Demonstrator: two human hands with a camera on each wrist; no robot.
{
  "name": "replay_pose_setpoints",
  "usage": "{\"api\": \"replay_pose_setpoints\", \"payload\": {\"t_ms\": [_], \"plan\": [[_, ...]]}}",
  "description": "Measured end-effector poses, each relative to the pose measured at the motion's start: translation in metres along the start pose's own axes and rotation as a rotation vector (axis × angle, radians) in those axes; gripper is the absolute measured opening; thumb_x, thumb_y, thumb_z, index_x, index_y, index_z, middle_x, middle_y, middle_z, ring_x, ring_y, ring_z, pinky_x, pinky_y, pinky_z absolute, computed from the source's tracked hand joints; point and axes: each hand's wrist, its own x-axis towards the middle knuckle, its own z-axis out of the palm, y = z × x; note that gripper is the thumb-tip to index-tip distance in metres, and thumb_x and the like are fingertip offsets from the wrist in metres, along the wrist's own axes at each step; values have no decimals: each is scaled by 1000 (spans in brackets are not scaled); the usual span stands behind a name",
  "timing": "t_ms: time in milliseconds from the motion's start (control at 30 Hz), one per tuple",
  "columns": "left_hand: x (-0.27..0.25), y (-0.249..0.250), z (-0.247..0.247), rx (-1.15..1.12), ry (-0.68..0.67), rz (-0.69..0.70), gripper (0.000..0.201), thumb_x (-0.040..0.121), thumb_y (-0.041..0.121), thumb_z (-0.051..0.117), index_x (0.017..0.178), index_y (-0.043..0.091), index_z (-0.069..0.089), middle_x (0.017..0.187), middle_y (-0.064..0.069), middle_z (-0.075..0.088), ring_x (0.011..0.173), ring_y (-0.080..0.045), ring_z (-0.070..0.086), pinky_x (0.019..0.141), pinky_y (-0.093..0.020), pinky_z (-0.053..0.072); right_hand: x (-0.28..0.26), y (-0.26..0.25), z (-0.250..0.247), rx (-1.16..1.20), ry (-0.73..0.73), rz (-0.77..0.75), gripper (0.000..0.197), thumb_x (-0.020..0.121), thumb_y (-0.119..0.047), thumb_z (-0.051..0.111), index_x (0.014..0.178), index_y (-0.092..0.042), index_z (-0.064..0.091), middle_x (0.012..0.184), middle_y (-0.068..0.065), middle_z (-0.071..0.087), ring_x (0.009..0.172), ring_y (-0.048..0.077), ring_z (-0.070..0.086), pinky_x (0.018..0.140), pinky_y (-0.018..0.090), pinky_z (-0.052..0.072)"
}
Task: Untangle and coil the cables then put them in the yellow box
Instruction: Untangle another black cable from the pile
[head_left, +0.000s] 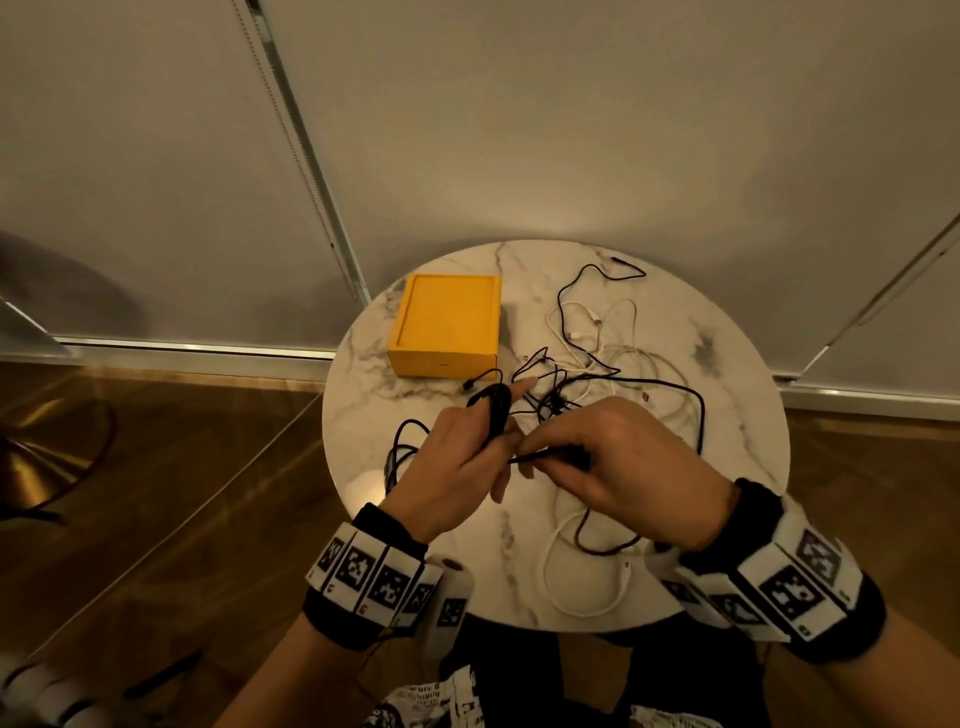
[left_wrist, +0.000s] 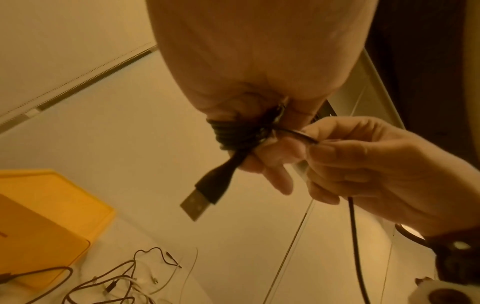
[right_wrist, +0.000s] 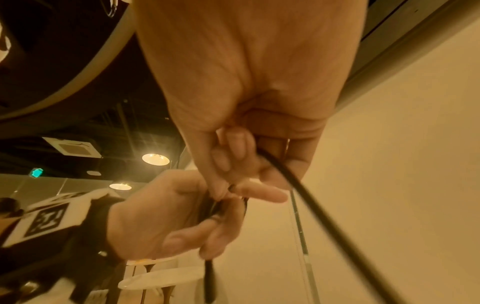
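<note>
our left hand (head_left: 447, 457) grips a half-wound black cable (head_left: 496, 410); our right hand (head_left: 618, 462) pinches its free length. beyond both hands, the tangle (head_left: 597, 353) waits and the yellow box (head_left: 447, 325) stays unfilled.

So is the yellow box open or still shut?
Shut: the yellow box sits on the table with its lid on and no cables inside; the hands are above the table, apart from it.

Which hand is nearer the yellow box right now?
Left. The left hand, wound with the black cable, sits just in front of the yellow box. The right hand pinches the same cable further to the right, away from the box.
</note>
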Motion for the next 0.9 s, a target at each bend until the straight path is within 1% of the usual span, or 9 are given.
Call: {"api": "replay_pose_setpoints", "payload": {"t_ms": [100, 167, 233, 367, 533, 633, 733, 833, 900], "plan": [[-7, 6, -6, -53, -83, -31, 31, 92, 15, 44, 103, 31, 68, 49, -2, 57, 41, -14, 48, 54, -25, 40, -2, 4, -4, 6, 47, 4, 9, 85, -20, 66, 90, -25, 71, 63, -9, 63, 57, 9, 56, 56, 36, 47], [-12, 8, -10, -116, -149, -72, 25, 92, 20, 49, 82, 25, 71, 44, 0, 48, 40, -16, 42, 50, -34, 36, -2, 6, -6, 27, 64, 9, 7, 84, -22, 68, 90, -24, 68, 58, -11, 55, 53, 7, 50, 54, 32, 44], [-15, 8, -14, -153, -216, -141, 19, 90, 19, 55, 83, 9, 70, 48, 1, 43, 42, -16, 39, 47, -36, 34, -2, 9, -6, 4, 77, 10, 7, 84, -24, 67, 91, -24, 67, 57, -13, 51, 53, 6, 46, 54, 31, 43], [-21, 6, -15, -154, -360, -239, 19, 94, 13, 57, 83, 5, 70, 52, -2, 37, 41, -11, 34, 44, -23, 31, -1, 10, -3, -37, 101, -10, 9, 81, -25, 64, 89, -23, 67, 60, -12, 52, 54, 3, 42, 52, 31, 41], [-35, 3, -5, -349, -526, -270, 31, 99, 21, 50, 85, 0, 68, 45, -8, 37, 38, -19, 29, 50, -34, 26, -3, 1, 0, -25, 118, -145, 9, 78, -14, 60, 81, -19, 67, 68, -7, 57, 56, 5, 41, 48, 34, 42], [-44, 6, -2, -477, -557, -261, 31, 101, 22, 45, 86, 6, 68, 46, -3, 40, 37, -16, 31, 49, -42, 23, 1, 8, -1, 64, 235, -74, 5, 83, -20, 63, 82, -19, 68, 62, -6, 56, 53, 6, 45, 51, 26, 39], [-47, 17, -2, -608, -607, -230, 31, 97, 23, 45, 89, 1, 67, 44, -12, 35, 34, -18, 28, 43, -35, 23, 3, 11, 7, 174, 298, -6, 29, 90, -41, 58, 76, -18, 68, 51, -6, 47, 47, 11, 43, 50, 25, 35], [-45, 32, 2, -694, -678, -200, 33, 91, 22, 44, 91, -4, 65, 43, -22, 30, 34, -16, 27, 42, -23, 26, 10, 10, 21, 236, 272, 15, 42, 94, -45, 47, 69, -17, 65, 50, -7, 49, 48, 9, 47, 52, 27, 38], [-42, 41, 3, -700, -662, -161, 37, 92, 20, 40, 95, -8, 64, 43, -20, 34, 34, -16, 27, 38, -32, 21, 12, 11, 36, 210, 190, 63, 39, 95, -42, 47, 66, -19, 62, 49, -11, 48, 49, 5, 48, 54, 24, 38]]}}
